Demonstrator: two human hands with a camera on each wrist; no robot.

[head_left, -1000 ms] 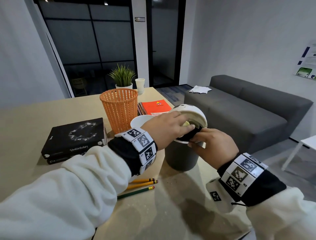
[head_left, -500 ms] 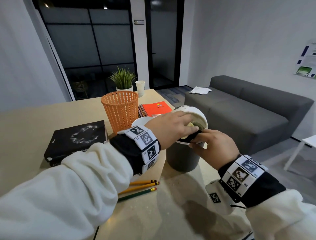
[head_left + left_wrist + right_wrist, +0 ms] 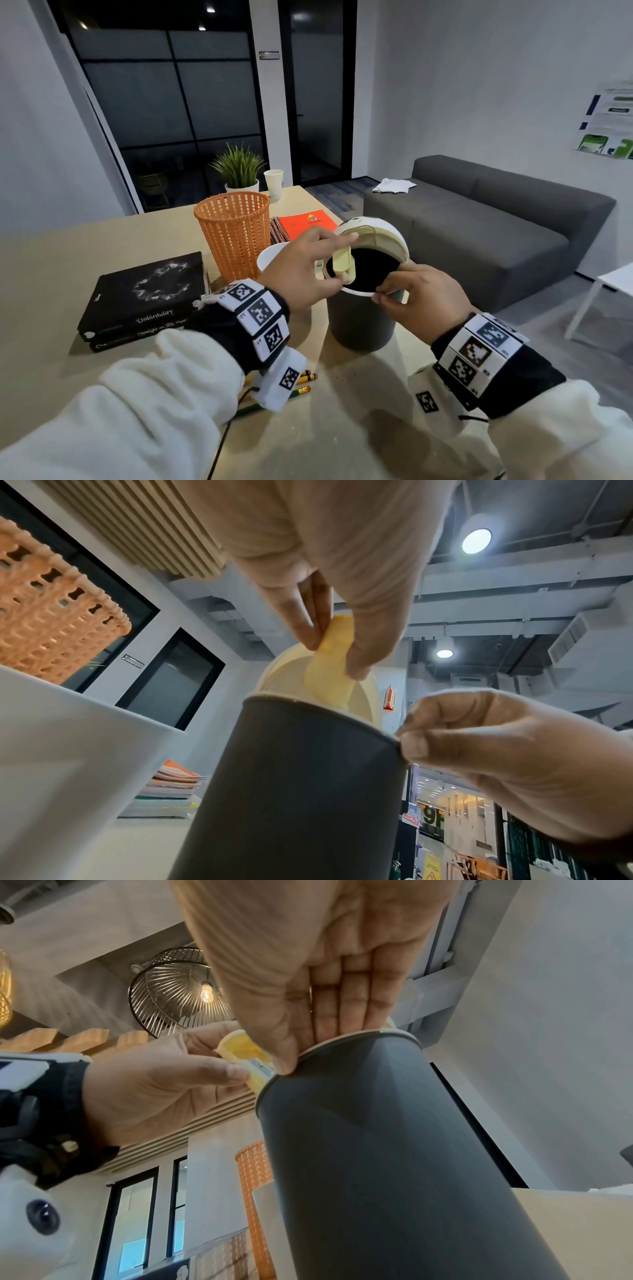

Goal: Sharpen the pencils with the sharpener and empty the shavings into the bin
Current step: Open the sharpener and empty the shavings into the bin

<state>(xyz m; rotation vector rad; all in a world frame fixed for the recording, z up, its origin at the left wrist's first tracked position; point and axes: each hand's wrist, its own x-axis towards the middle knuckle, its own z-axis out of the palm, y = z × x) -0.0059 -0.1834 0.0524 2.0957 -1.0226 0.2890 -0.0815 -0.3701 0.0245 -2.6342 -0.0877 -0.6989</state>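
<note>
1. The pale yellow sharpener [image 3: 343, 265] is hanging over the dark mouth of the grey bin [image 3: 359, 318], long axis near upright and tipped down into the opening.
2. The left hand [image 3: 301, 274] is pinching it between thumb and fingertips, directly above the near-left rim.
3. The right hand [image 3: 418, 298] is gripping the bin's near rim, fingers together inside, thumb outside, steadying it.
4. The bin's white lid [image 3: 373, 233] is standing open behind.
5. Pencils [image 3: 305, 383] are lying near the table's front edge, by the left wrist.
</note>
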